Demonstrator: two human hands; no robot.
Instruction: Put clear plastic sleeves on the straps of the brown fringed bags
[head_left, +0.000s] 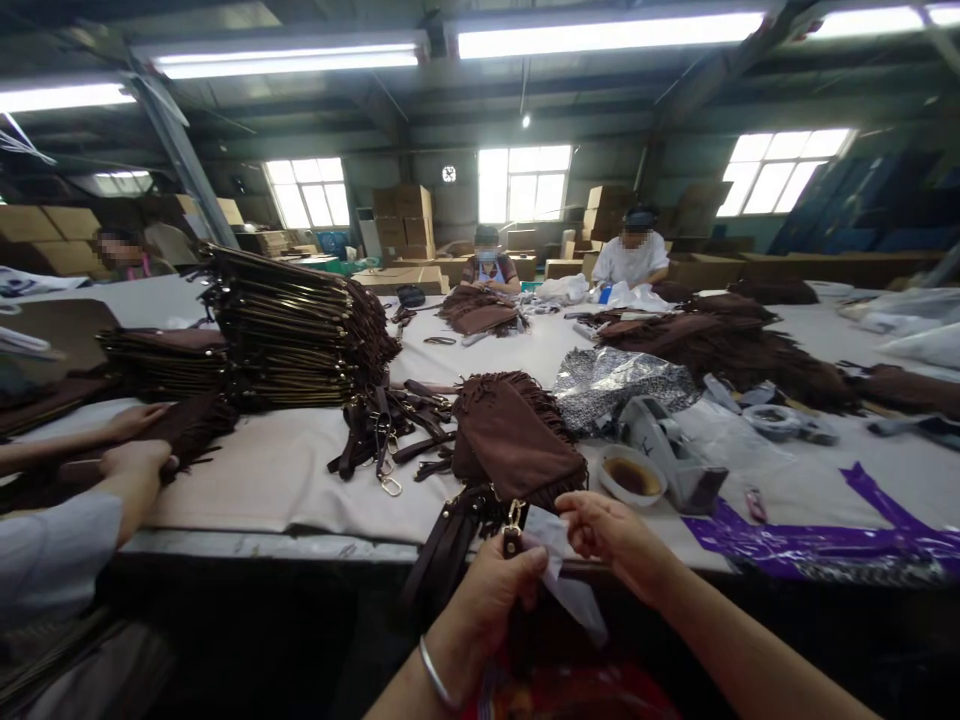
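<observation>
My left hand [495, 585], with a bangle on its wrist, grips a dark brown leather wrist strap [512, 545] whose gold clasp [514, 514] points up. A thin white sheet [574, 600] hangs beside my left thumb. Close by on the right, my right hand [611, 535] has its fingers pinched together at the sheet's edge; what is between the fingertips is hidden. Just beyond lies a brown fringed pouch [517, 435]. Several dark straps [450, 540] droop over the table edge left of my hands.
Tall stacked fringed pouches [289, 325] and loose clasped straps [375, 430] lie left. A co-worker's hands [139, 450] work on a pouch there. Right are a bowl of brown liquid [631, 474], a tape dispenser [667, 450] and purple plastic [817, 540]. Other people sit across the table.
</observation>
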